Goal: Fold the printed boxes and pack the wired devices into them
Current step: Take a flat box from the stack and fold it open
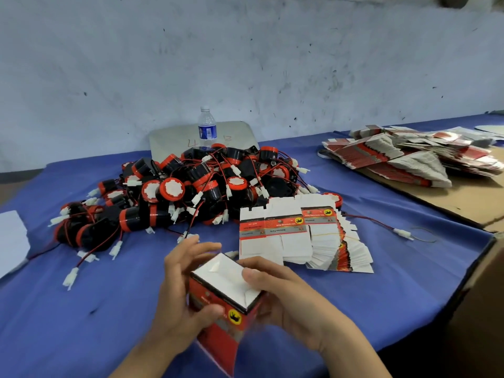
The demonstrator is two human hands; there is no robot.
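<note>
A red printed box [226, 312] with a white folded top flap is held up over the near part of the table. My left hand [180, 293] grips its left side, thumb on the red front face. My right hand [286, 293] holds its right side, thumb pressing on the white top flap. A fanned stack of flat printed boxes [305, 238] lies just behind the hands. Further back sits a big pile of black-and-red wired devices [191, 192] with white connectors.
A water bottle [207, 126] stands behind the pile against the wall, in front of a grey board [174, 137]. More flat boxes [409, 156] lie on brown cardboard [469, 203] at the right. A loose wire with a connector [401, 233] lies right of the stack. White paper [11, 238] sits at the left edge.
</note>
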